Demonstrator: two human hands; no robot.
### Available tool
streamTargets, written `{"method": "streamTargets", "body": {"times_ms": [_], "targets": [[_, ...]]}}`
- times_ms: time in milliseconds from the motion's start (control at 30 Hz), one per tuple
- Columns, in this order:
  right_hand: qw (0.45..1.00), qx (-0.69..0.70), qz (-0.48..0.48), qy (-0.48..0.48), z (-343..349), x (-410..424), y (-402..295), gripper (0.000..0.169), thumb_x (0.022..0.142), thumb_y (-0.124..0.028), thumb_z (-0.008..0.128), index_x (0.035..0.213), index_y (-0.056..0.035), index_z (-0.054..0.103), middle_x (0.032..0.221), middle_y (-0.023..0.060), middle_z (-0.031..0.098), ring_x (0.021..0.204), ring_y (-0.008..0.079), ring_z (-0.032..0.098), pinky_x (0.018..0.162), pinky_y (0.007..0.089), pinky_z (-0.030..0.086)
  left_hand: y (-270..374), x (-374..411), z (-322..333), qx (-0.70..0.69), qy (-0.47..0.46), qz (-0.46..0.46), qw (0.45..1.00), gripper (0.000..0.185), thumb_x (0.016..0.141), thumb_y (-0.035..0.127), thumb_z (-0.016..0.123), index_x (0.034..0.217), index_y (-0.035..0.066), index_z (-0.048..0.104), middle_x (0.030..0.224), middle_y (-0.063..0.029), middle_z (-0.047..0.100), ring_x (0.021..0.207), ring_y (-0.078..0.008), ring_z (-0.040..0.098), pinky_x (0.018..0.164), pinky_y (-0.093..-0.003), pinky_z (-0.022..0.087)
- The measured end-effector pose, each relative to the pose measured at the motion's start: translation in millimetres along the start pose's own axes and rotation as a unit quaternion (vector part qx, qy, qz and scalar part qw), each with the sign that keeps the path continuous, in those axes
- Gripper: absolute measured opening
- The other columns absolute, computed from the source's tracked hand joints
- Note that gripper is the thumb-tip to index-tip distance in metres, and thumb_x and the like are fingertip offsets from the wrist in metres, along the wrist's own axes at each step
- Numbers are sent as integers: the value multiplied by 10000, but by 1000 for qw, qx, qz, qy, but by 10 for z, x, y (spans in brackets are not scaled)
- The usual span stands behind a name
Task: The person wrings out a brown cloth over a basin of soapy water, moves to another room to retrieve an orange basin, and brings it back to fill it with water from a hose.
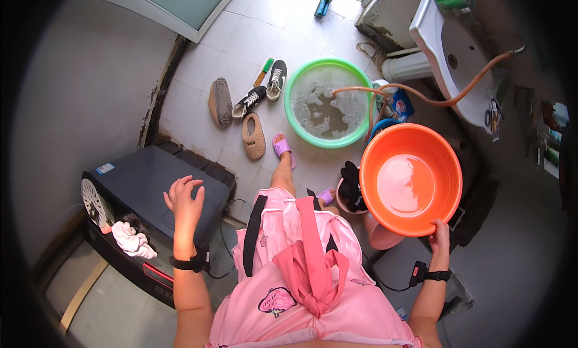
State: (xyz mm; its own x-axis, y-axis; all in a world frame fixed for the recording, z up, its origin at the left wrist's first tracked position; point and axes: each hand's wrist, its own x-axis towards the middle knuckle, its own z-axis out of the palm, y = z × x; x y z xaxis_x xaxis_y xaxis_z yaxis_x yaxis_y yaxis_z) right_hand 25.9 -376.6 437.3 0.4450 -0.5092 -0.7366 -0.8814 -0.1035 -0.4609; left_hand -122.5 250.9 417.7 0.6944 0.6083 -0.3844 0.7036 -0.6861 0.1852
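Observation:
My right hand (439, 237) grips the near rim of an orange plastic basin (408, 185), which is tilted so its inside shows; a little light glints off its bottom. My left hand (186, 199) is raised with fingers apart over a dark-topped washing machine (158, 181), holding nothing. A green-rimmed basin (291, 115) of cloudy, foamy water sits on the tiles ahead, with the end of an orange hose (456, 99) in it. Beside the orange basin, a pink tub (345, 205) holds black cloth (352, 185). White cloth (131, 240) lies on the washing machine's near side.
Black sneakers (276, 79), fuzzy slippers (254, 138) and a green-and-orange brush (264, 72) lie on the tiled floor. A white pedestal sink (429, 54) stands at the upper right, with the hose running to it. Bottles and a blue packet (402, 103) stand near its foot. A glass-panelled door (180, 4) is at upper left.

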Motion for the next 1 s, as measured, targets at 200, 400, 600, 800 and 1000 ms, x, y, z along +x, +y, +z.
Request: {"method": "streamTargets", "body": {"times_ms": [200, 400, 600, 800, 1000], "targets": [[997, -51, -52, 17, -845, 443, 676, 273, 723, -125, 544, 984, -46, 528, 663, -2, 527, 427, 93, 422, 349, 215, 290, 92, -938, 454, 14, 45, 4, 999, 131, 775, 211, 625, 901, 178, 640, 1143, 24, 544, 1185, -195, 417, 1048, -544, 109], [994, -77, -72, 30, -2222, 839, 1902, 346, 711, -135, 553, 1042, -40, 524, 692, 11, 544, 457, 102, 466, 356, 229, 324, -164, -2308, 1047, 54, 28, -53, 997, 149, 753, 251, 645, 895, 206, 648, 1150, 37, 554, 1183, -192, 421, 1045, -544, 125], [988, -144, -20, 50, -4116, 512, 2740, 383, 697, -130, 527, 1071, -49, 545, 705, 31, 567, 417, 117, 468, 346, 223, 342, -578, -3671, 971, 125, -33, -185, 974, 213, 742, 299, 658, 934, 210, 638, 1186, 10, 538, 1204, -214, 397, 1048, -566, 120], [924, -357, -61, 126, -5122, -140, 1508, 441, 673, -101, 512, 1105, -21, 558, 720, 60, 614, 450, 140, 523, 359, 250, 381, 561, -3799, -644, 95, -68, 41, 992, 433, 749, 315, 636, 1131, 128, 558, 1242, -52, 494, 1281, -293, 314, 1083, -509, 64], [823, -552, -120, -53, -3428, -421, -817, 410, 652, -76, 504, 1045, -1, 596, 721, 67, 623, 496, 149, 551, 387, 264, 408, 2156, -3400, -1899, -13, 97, 464, 880, 541, 814, 452, 427, 1228, 108, 479, 1331, -203, 405, 1286, -459, 253, 1048, -592, 119]]}}
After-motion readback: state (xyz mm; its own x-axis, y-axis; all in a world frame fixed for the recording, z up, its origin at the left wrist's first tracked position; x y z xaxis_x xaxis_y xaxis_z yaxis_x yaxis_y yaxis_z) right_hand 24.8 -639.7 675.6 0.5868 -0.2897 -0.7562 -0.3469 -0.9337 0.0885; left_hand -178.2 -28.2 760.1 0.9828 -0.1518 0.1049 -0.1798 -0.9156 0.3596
